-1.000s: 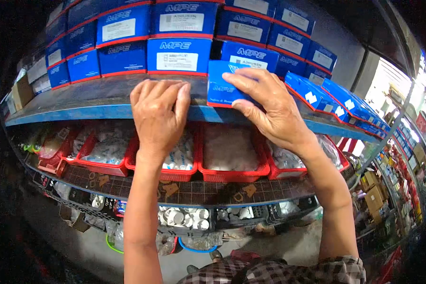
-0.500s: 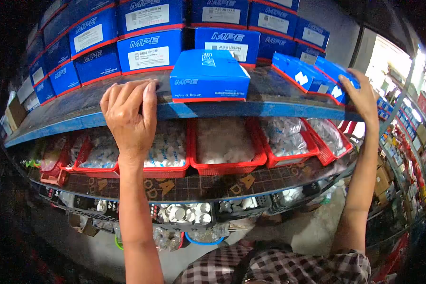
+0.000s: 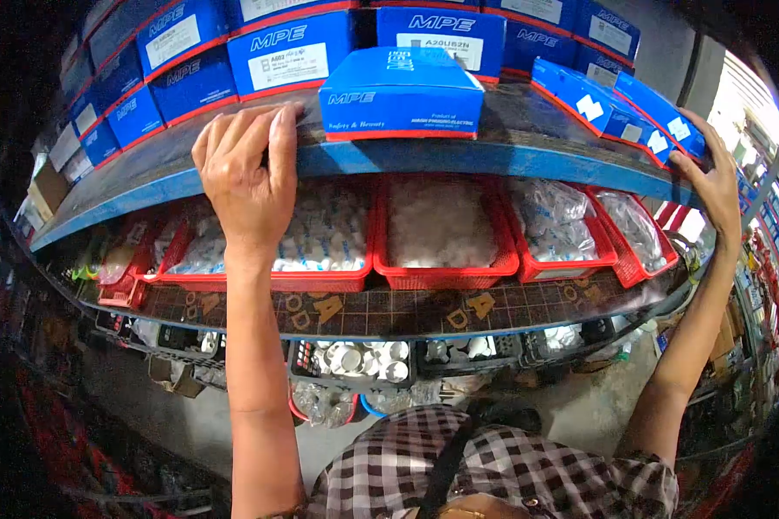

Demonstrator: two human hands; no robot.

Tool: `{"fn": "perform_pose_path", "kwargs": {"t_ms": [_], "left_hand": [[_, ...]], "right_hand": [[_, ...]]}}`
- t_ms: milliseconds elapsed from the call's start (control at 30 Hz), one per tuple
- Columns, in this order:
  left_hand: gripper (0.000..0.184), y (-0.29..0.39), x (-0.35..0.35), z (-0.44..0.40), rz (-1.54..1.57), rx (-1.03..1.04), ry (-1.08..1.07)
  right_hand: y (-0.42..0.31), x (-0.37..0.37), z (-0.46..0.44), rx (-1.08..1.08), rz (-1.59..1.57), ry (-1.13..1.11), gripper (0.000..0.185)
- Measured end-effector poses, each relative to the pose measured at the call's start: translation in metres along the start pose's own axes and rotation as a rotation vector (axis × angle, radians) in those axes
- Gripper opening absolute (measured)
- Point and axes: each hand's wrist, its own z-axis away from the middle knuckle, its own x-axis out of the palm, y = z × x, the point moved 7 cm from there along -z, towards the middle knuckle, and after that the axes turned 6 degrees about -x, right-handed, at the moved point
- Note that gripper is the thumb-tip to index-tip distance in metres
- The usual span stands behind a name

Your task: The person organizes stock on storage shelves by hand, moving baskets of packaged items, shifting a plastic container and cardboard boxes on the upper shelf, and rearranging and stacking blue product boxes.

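Observation:
My left hand rests at the front edge of the upper shelf, its fingers curled together; whether anything is inside them is hidden. Just right of it a single blue MPE box lies flat near the shelf edge, touched by neither hand. At the shelf's right end my right hand has its thumb and fingers around the end of a slim blue box. Other blue boxes lie slanted beside that one.
Stacked blue boxes line the back of the upper shelf. Below, red baskets hold bagged white parts. Black crates with white fittings stand lower down. A blue-edged rack upright and more shelving are at the right.
My right hand has left the single blue box and moved right to the slanted boxes. The single box now lies flat. My left hand stays curled at the shelf edge.

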Motion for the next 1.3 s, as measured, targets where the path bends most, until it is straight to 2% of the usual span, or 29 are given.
{"fn": "perform_pose_path", "kwargs": {"t_ms": [100, 133, 200, 233, 333, 367, 433, 533, 667, 867, 967, 1033, 1067, 1100, 1167, 1200, 1233, 1267, 1300], "left_hand": [[0.018, -0.001, -0.001, 0.0, 0.025, 0.003, 0.006], [0.018, -0.001, -0.001, 0.0, 0.03, 0.009, 0.01], [0.018, -0.003, 0.0, 0.0, 0.031, 0.004, 0.011], [0.018, -0.004, 0.0, 0.001, 0.039, 0.022, 0.03], [0.02, -0.003, -0.001, 0.001, 0.03, 0.052, 0.05], [0.02, -0.004, 0.0, 0.002, 0.026, 0.062, 0.048], [0.021, -0.009, 0.003, 0.003, 0.05, 0.067, 0.045], [0.022, -0.009, 0.003, 0.004, 0.069, 0.079, 0.05], [0.022, -0.008, 0.002, 0.006, 0.046, 0.083, 0.056], [0.023, -0.011, 0.004, 0.005, 0.03, 0.077, 0.063], [0.022, -0.006, 0.003, 0.006, -0.063, 0.161, 0.053], [0.019, -0.012, 0.004, 0.009, -0.04, 0.081, -0.04], [0.027, -0.005, -0.001, 0.012, -0.034, -0.003, -0.09], [0.027, -0.001, -0.005, 0.02, -0.047, 0.006, -0.075], [0.026, 0.01, -0.015, 0.058, -0.029, 0.078, -0.06], [0.025, 0.012, -0.02, 0.084, 0.045, 0.085, -0.115], [0.037, 0.011, -0.026, 0.115, 0.264, 0.062, -0.238], [0.04, 0.011, -0.037, 0.157, 0.367, -0.004, -0.303], [0.039, 0.01, -0.051, 0.201, 0.432, -0.187, -0.41]], "right_hand": [[0.024, 0.001, 0.006, -0.011, -0.073, 0.058, 0.049], [0.032, -0.003, 0.008, -0.102, 0.027, 0.129, 0.045], [0.042, -0.006, 0.01, -0.046, 0.066, 0.332, 0.042], [0.044, -0.01, 0.009, -0.037, 0.132, 0.337, 0.041], [0.009, -0.028, 0.01, 0.007, -0.241, 0.598, 0.041], [-0.011, -0.035, 0.012, -0.023, -0.279, 0.685, 0.04], [-0.078, -0.037, 0.01, -0.23, -0.123, 0.651, 0.039], [-0.168, -0.011, 0.002, -0.558, 0.098, 0.415, 0.039], [-0.238, 0.038, -0.007, -0.752, 0.184, 0.25, 0.04], [-0.271, 0.071, -0.012, -0.744, 0.212, 0.342, 0.048], [-0.271, 0.075, -0.013, -0.717, 0.224, 0.392, 0.053], [-0.261, 0.074, -0.012, -0.67, 0.235, 0.431, 0.057], [-0.248, 0.072, -0.012, -0.629, 0.24, 0.453, 0.059], [-0.232, 0.076, -0.012, -0.576, 0.25, 0.467, 0.061], [-0.164, 0.088, -0.011, -0.345, 0.159, 0.435, 0.048], [-0.156, 0.101, -0.014, -0.304, 0.113, 0.4, 0.045], [-0.149, 0.113, -0.017, -0.262, 0.068, 0.367, 0.042], [-0.16, 0.116, -0.016, -0.325, 0.055, 0.422, 0.041], [-0.173, 0.115, -0.015, -0.382, 0.041, 0.478, 0.039]]}}
